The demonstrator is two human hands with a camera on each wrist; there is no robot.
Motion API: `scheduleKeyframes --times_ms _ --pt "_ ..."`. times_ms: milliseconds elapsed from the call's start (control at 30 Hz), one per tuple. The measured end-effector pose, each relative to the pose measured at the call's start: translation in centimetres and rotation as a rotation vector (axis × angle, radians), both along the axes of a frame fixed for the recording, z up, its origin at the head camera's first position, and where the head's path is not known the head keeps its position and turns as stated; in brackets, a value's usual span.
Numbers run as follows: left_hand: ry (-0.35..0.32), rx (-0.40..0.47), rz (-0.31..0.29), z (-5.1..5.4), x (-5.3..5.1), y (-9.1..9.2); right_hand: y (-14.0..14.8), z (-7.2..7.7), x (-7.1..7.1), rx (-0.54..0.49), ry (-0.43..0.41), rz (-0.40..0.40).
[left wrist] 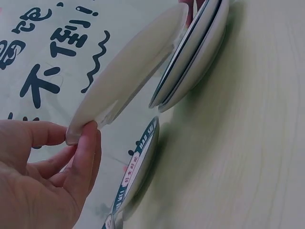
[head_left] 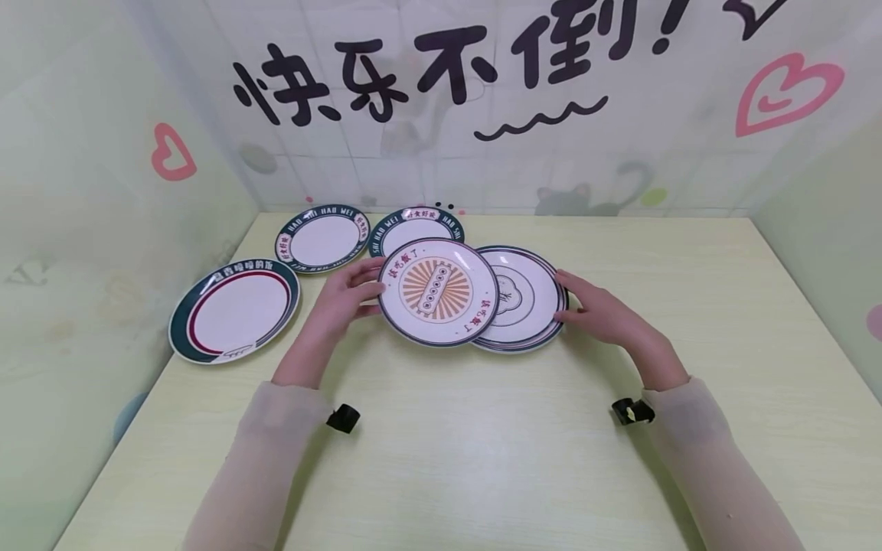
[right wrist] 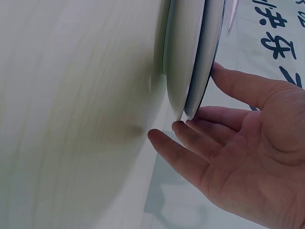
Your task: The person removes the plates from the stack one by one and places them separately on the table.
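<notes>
My left hand (head_left: 342, 297) pinches the left rim of a white plate with an orange sunburst (head_left: 438, 292), thumb on top and fingers below. In the left wrist view that plate (left wrist: 128, 67) is tilted and raised, its underside showing. Its right part overlaps a stack of plates (head_left: 527, 295), whose top one has a cloud-like drawing. The right hand (head_left: 599, 308) holds the right rim of this stack. In the right wrist view two stacked plates (right wrist: 188, 62) show between the thumb and fingers of the right hand (right wrist: 257, 138).
Two green-rimmed plates (head_left: 324, 239) with lettering lie at the back, the right one (head_left: 416, 223) partly behind the sunburst plate. A larger green-rimmed plate (head_left: 236, 312) lies at the left edge of the table (head_left: 468, 459). Printed walls (head_left: 441, 176) stand behind and at both sides.
</notes>
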State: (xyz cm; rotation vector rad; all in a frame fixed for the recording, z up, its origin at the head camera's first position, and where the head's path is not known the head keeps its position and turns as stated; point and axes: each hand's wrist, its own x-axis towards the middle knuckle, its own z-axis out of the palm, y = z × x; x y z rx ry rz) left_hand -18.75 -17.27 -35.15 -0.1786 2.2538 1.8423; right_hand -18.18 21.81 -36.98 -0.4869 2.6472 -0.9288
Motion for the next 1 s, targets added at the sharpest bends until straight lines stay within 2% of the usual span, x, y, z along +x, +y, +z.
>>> scheduleKeyframes --times_ms 400,833,1000 --pt "-0.031 -0.056 0.029 -0.2 1.3 -4.1 0.1 -0.2 -0.1 0.003 0.004 0.005" --pt "-0.055 -0.186 0.0 -0.7 2.0 -7.7 0.0 -0.2 0.0 -0.012 0.012 0.013" --pt "-0.063 -0.21 -0.031 -0.7 2.1 -8.6 0.0 -0.1 0.1 -0.011 0.005 0.008"
